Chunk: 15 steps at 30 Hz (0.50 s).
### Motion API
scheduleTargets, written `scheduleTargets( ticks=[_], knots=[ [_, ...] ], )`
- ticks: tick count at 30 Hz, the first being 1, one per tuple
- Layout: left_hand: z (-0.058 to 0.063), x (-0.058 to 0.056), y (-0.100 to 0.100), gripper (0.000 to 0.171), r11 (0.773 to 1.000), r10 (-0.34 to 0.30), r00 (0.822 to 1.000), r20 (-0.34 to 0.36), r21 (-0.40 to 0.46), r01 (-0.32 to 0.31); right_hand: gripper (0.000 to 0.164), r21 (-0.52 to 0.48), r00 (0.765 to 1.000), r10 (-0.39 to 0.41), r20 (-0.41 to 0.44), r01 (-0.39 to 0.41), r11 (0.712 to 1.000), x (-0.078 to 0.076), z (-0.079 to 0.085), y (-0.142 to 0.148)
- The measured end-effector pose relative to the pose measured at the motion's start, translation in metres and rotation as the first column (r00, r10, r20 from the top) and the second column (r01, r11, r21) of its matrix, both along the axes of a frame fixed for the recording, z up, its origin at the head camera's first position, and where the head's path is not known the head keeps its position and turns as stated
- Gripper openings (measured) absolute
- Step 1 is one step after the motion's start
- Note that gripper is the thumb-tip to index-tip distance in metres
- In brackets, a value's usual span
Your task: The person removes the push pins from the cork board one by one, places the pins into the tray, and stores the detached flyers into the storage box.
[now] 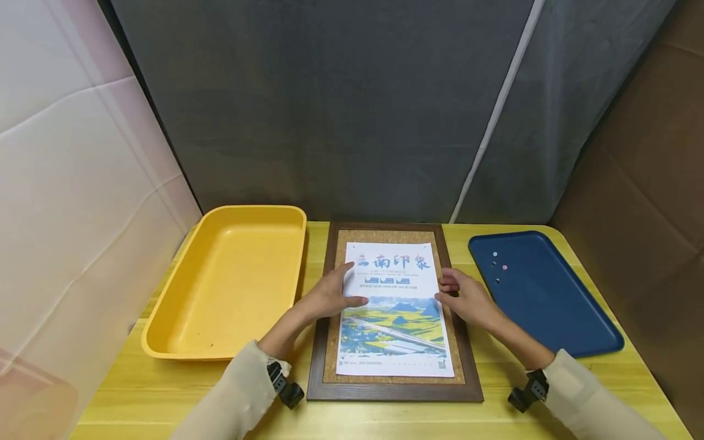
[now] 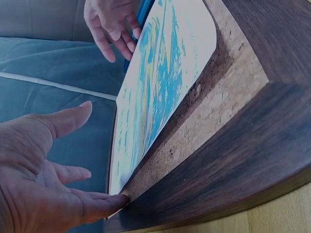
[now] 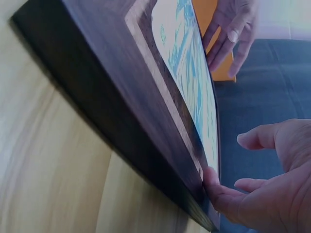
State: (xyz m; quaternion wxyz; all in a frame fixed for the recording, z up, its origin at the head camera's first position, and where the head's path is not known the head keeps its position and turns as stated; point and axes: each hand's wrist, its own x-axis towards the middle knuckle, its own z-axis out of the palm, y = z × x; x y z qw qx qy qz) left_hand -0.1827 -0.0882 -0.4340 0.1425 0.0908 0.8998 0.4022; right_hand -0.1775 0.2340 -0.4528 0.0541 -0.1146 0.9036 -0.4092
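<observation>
A printed poster (image 1: 393, 330) with blue lettering and a landscape picture lies on a cork board (image 1: 390, 236) with a dark brown wooden frame (image 1: 396, 393). Small dark dots show near the poster's two upper corners. My left hand (image 1: 329, 294) is at the poster's left edge, thumb apart from the fingers, a fingertip right at the paper's edge in the left wrist view. On the opposite side, my right hand (image 1: 467, 298) has its fingers loosely bent, fingertips at the right edge of poster and board. Neither hand grips anything.
A deep yellow tray (image 1: 225, 353) stands left of the board. To the right lies a flat blue tray (image 1: 555, 305) with several small round pieces (image 1: 505, 267) near its left side. Everything sits on a wood-grain table (image 1: 181, 391), with a grey curtain (image 1: 308, 110) behind.
</observation>
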Motion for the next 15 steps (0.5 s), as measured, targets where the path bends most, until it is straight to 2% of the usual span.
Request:
scheduleTargets(
  ticks=[7, 15],
  knots=[
    [-0.0003, -0.0019, 0.0012, 0.097, 0.999, 0.015, 0.999, 0.032, 0.035, -0.016, 0.059, -0.032, 0.999, -0.025, 0.035, 0.026, 0.999, -0.0006, -0.0012, -0.0075],
    [-0.0021, -0.0036, 0.0010, 0.092, 0.996, 0.037, 0.999, -0.008, 0.078, -0.037, 0.060, -0.039, 0.997, -0.046, 0.061, 0.048, 0.998, 0.0006, -0.0027, -0.0112]
  ],
)
